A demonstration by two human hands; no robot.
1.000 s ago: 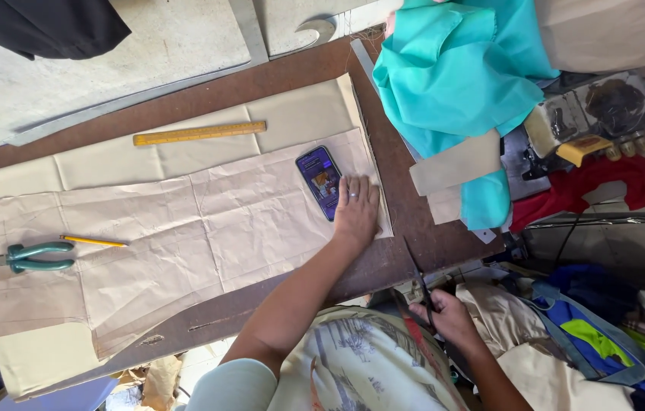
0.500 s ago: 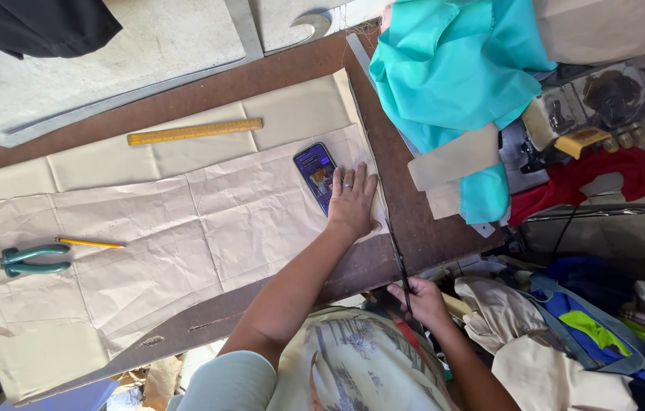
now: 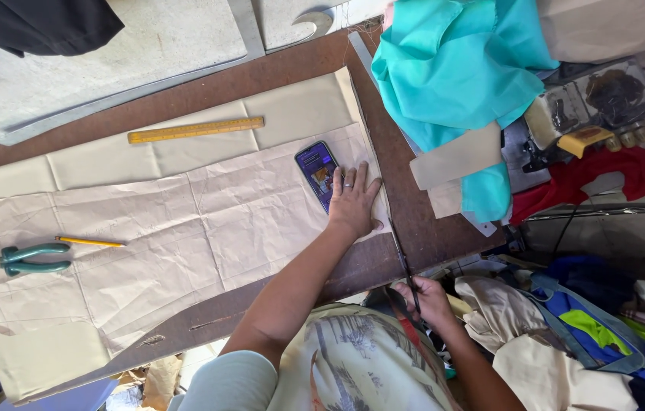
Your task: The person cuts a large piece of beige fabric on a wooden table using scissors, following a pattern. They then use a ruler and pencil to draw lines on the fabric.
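Head view: left hand [image 3: 353, 202] lies flat, fingers spread, pressing the brown paper pattern [image 3: 185, 236] near the table's [image 3: 414, 221] right edge, beside a phone [image 3: 317, 173]. Right hand [image 3: 429, 298] grips scissors [image 3: 405, 266], blades at the paper's edge.

The middle of the brown paper pattern [image 3: 170, 221] is left bare, so a broad lane is offered between the yellow ruler [image 3: 195, 129] above and the pencil [image 3: 88, 242] and green-handled shears [image 3: 26, 259] at the left. The right end of the paper is blocked by the left hand [image 3: 353, 204], pressed flat, with the smartphone [image 3: 318, 173] just beside its fingers [image 3: 356, 176]. A narrow strip of bare surface [image 3: 406, 190] is found right of the paper edge, taken up lower down by the scissors [image 3: 405, 266] in the right hand [image 3: 430, 298]. Further right, passage is closed by turquoise fabric [image 3: 459, 68] and heaped cloth.
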